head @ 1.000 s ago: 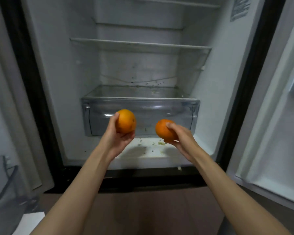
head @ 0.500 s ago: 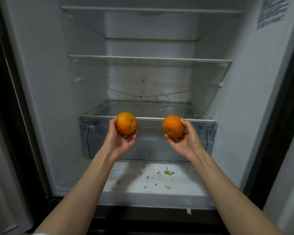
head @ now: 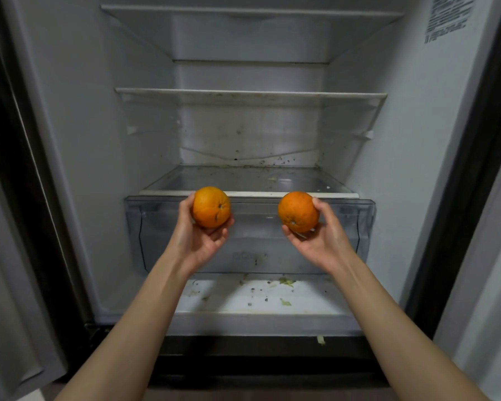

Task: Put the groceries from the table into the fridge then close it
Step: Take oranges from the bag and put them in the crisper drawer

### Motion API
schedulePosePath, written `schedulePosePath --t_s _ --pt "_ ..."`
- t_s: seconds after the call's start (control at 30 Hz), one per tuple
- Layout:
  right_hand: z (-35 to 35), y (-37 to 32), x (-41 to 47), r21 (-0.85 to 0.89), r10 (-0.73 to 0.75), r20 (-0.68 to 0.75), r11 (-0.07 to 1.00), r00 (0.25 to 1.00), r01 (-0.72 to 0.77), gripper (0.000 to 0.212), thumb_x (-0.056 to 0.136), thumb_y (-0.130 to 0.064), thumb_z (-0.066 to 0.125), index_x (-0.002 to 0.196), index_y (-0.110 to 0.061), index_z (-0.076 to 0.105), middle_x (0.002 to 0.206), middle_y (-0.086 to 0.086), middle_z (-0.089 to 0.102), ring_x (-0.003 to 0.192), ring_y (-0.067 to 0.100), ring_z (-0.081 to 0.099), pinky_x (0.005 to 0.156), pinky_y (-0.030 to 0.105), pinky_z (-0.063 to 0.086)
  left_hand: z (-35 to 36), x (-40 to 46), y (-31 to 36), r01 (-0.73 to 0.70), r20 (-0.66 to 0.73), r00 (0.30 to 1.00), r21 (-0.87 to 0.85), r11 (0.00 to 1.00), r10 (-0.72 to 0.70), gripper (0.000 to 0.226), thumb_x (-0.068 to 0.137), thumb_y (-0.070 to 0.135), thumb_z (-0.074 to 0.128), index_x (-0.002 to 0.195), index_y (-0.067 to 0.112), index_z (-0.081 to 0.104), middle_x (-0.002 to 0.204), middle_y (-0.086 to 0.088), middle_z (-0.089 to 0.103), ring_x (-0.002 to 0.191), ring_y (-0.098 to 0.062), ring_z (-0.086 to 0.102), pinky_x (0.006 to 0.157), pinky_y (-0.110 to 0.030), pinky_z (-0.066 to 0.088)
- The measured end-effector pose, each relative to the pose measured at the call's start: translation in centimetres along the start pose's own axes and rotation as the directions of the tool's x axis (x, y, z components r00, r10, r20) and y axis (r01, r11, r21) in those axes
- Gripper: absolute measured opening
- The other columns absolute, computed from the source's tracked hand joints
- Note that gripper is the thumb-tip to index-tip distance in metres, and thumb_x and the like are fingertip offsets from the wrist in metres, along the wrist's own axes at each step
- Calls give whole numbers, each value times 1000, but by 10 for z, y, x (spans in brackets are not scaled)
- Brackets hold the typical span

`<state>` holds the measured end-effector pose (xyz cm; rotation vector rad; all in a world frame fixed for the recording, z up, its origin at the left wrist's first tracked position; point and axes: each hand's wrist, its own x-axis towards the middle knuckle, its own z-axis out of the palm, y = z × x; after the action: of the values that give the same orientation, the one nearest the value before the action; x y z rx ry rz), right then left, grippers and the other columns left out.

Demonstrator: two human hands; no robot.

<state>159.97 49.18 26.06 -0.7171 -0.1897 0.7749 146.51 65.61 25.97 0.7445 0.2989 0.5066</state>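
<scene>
A round orange fruit with a dark star-shaped navel (head: 211, 207) is gripped in the left hand (head: 198, 238), fingers curled beneath it and thumb pressed along its left side. A second round orange fruit (head: 298, 211) is gripped in the right hand (head: 320, 240), thumb on its right side, fingers cupped under it (the fingertips are mostly hidden behind the fruit). Both fruits are held in the air in front of the open white fridge (head: 78, 140), level with the front edge of the glass shelf (head: 243, 180) above the clear plastic drawer (head: 252, 235). The drawer's inside is hard to make out through the cloudy plastic. Dark specks and green scraps (head: 285, 301) are scattered on the fridge floor. A printed label (head: 447, 17) on the right wall is too small to read. The fridge doors are cut off at both edges.
</scene>
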Motion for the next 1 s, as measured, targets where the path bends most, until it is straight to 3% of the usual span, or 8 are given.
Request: schedulePosePath --t_s 0.27,0.37,0.53,0.63,0.7,0.87,0.93,1.0 --pt "-3 4 -37 -52 -48 42 997 998 50 44 83 -30 61 122 -16 47 124 16 45 106 32 54 63 33 59 -1 -34 -1 -26 23 999 33 999 25 60 84 55 47 119 6 53 102 -16 64 71 -21 69 56 -18 51" --pt "-5 6 -50 -78 -67 66 994 996 72 53 77 -30 63 125 -17 45 127 15 44 106 31 55 60 32 57 -4 -47 -4 -47 43 998 54 997 44 60 85 56 45 118 6 53 104 -16 64 77 -21 67 58 -19 51" --pt "-9 9 -66 -81 -78 61 993 995 83 30 86 -30 57 112 -18 51 125 14 46 105 30 55 61 32 58 -4 -63 -11 -83 54 996 138 987 76 57 87 56 39 114 9 56 98 -13 67 82 -20 66 65 -22 46" --pt "-10 13 -71 -91 -78 54 992 995 83 30 86 -28 56 114 -18 51 125 14 46 103 29 56 61 32 58 -3 -70 -12 -81 49 996 157 984 74 53 88 55 38 108 10 58 83 -10 72 80 -20 65 67 -23 43" --pt "-11 14 -75 -104 -81 45 991 996 85 31 87 -27 57 116 -17 50 123 14 46 103 29 56 62 33 58 -3 -73 -11 -71 32 997 177 982 67 54 88 54 39 114 10 56 88 -11 71 83 -21 64 67 -23 44" --pt "-6 6 -93 -338 -100 34 935 994 105 26 77 -26 64 100 -16 56 108 10 53 95 26 60 65 36 59 -1 -93 -1 70 85 991 336 939 -105 59 81 53 47 116 7 55 95 -21 70 68 -22 68 56 -19 53" --pt "6 1 -98 -435 -127 107 886 986 161 27 77 -27 64 100 -16 57 108 8 56 96 25 62 67 35 59 13 -100 8 -31 136 990 428 903 -30 54 77 50 50 118 15 51 96 -21 69 68 -21 67 53 -19 53" --pt "25 -5 -96 -540 -205 174 798 963 267 24 83 -26 63 101 -12 58 109 7 57 97 22 62 69 35 59 34 -99 20 -210 152 976 510 834 153 35 85 42 51 112 20 51 96 -17 63 62 -16 66 46 -17 48"
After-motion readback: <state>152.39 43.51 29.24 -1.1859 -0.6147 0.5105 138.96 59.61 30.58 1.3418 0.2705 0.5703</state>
